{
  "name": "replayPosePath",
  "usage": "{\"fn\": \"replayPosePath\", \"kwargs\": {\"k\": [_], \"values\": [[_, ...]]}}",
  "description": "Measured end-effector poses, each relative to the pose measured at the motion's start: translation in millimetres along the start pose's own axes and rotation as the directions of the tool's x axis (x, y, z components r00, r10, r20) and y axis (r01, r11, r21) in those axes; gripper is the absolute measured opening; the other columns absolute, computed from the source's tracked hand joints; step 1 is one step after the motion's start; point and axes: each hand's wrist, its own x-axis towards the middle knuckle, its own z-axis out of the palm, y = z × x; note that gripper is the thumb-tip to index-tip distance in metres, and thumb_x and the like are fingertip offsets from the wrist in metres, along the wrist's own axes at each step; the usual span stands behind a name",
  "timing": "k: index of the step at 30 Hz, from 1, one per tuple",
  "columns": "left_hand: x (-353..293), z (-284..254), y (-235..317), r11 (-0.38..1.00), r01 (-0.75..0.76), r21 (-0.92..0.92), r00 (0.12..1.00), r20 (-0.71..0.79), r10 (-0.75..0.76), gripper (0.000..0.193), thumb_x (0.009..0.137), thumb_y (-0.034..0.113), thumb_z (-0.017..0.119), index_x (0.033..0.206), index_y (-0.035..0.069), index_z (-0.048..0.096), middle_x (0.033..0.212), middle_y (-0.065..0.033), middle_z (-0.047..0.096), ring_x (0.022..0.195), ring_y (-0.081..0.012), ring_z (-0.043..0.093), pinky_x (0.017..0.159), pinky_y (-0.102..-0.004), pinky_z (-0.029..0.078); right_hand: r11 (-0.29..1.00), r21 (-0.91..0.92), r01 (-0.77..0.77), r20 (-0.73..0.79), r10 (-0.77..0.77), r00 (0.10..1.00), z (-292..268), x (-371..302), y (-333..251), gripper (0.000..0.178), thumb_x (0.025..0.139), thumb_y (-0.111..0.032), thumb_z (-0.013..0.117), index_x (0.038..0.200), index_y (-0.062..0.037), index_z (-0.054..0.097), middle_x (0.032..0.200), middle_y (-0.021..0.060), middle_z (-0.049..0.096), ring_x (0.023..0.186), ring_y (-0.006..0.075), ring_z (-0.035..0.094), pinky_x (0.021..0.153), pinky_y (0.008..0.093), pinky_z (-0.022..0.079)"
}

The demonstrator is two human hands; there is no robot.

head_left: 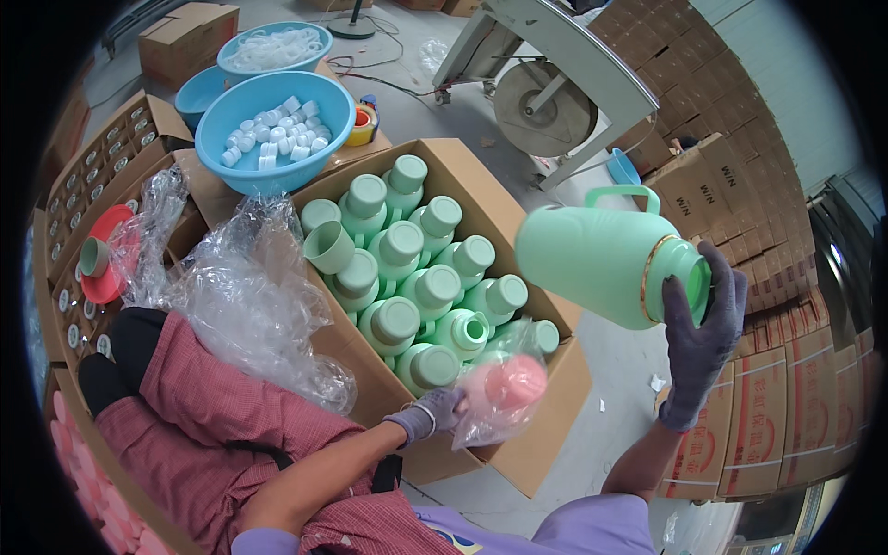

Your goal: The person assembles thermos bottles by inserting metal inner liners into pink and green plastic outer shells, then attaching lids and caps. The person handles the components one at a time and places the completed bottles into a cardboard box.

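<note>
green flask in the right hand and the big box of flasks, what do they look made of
Green flask: probably plastic, with a smooth matte shell, moulded handle and a shiny gold-coloured band near the neck. Big box: brown corrugated cardboard, judging by its dull paper surface and folded flaps.

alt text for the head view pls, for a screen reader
A gloved right hand holds a mint-green flask sideways by its neck over a cardboard box packed with matching flasks. The gloved left hand grips a pink flask in a clear bag at the box's near edge. Blue basins of white caps sit behind.
</note>
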Motion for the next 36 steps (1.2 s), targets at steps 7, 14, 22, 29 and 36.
{"fn": "replayPosePath", "kwargs": {"k": [7,14,22,29,36], "values": [[-122,-173,15,0.392,-0.159,-0.906,0.909,-0.289,-0.301,0.054,0.094,0.019,0.059,0.144,0.010,0.042,0.140,-0.0092,0.047,0.125,-0.0253,0.052,0.097,-0.0402,0.051,0.548,0.764,-0.341,0.261,0.220,0.940,77,4,-65,0.040,0.080,-0.005,0.063,0.120,-0.0003,0.059,0.098,0.0028,0.052,0.086,0.0119,0.053,0.080,0.0251,0.046],[-367,-288,4,0.737,-0.657,0.159,-0.196,-0.980,0.037,0.045,0.104,0.026,0.047,0.141,-0.001,0.044,0.128,-0.0096,0.057,0.113,-0.0188,0.058,0.094,-0.0331,0.049,-0.095,0.583,-0.807,0.754,-0.309,0.580,191,-106,-250,0.042,0.096,-0.027,0.054,0.131,-0.0033,0.051,0.118,0.0061,0.058,0.094,0.0115,0.058,0.076,0.0282,0.052],[-426,-245,45,0.850,0.324,0.415,0.017,-0.901,0.433,0.005,0.086,0.004,0.060,0.082,0.006,0.060,0.085,-0.0061,0.066,0.087,-0.0232,0.063,0.103,-0.0471,0.042,-0.070,0.945,-0.320,0.194,-0.669,0.717,197,-65,-401,0.042,0.086,-0.012,0.066,0.125,0.0011,0.057,0.126,0.0194,0.057,0.115,0.0321,0.057,0.100,0.0406,0.045],[-440,-229,2,0.952,0.271,-0.142,-0.098,-0.988,-0.119,0.046,0.104,0.033,0.038,0.117,-0.004,0.062,0.119,-0.0154,0.064,0.112,-0.0246,0.060,0.101,-0.0351,0.045,-0.373,0.925,-0.077,-0.273,-0.790,0.550,186,-85,-475,0.019,0.081,-0.015,0.074,0.099,-0.0111,0.068,0.100,0.0049,0.066,0.098,0.0271,0.061,0.100,0.0432,0.045],[-464,-211,-1,0.921,-0.352,-0.167,-0.240,-0.935,-0.262,0.063,0.098,0.046,0.046,0.133,-0.006,0.054,0.135,-0.0219,0.058,0.125,-0.0280,0.056,0.107,-0.0368,0.042,-0.351,0.859,-0.374,-0.144,-0.865,0.481,218,-57,-467,0.025,0.079,-0.015,0.075,0.102,-0.0065,0.070,0.114,0.0105,0.062,0.113,0.0270,0.057,0.103,0.0428,0.042]]}}
